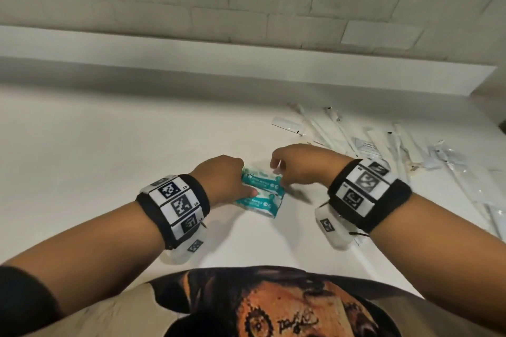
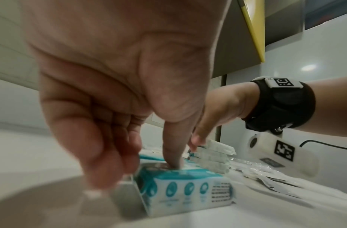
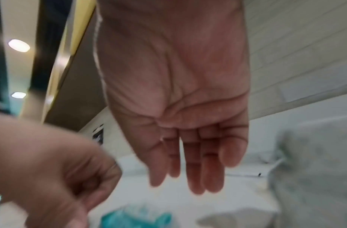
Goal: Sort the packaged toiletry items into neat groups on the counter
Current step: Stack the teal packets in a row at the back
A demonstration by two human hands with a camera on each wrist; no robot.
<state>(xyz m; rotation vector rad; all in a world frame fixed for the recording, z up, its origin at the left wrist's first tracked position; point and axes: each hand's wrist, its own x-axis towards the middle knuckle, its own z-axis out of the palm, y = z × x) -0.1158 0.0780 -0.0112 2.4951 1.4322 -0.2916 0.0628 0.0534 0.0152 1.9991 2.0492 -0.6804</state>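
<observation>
Left hand (image 1: 223,180) presses the teal packets (image 1: 260,194) with a straight thumb, right hand (image 1: 301,167) hovers relaxed-open above; square their edges gently on the counter (image 1: 109,145).

Right hand (image 3: 180,108) seen palm-on, fingers (image 3: 196,169) straight and loose above the white worktop (image 3: 188,205). Left hand (image 3: 51,169) curled at lower left. Blurred teal packet (image 3: 135,219) lies below.
</observation>
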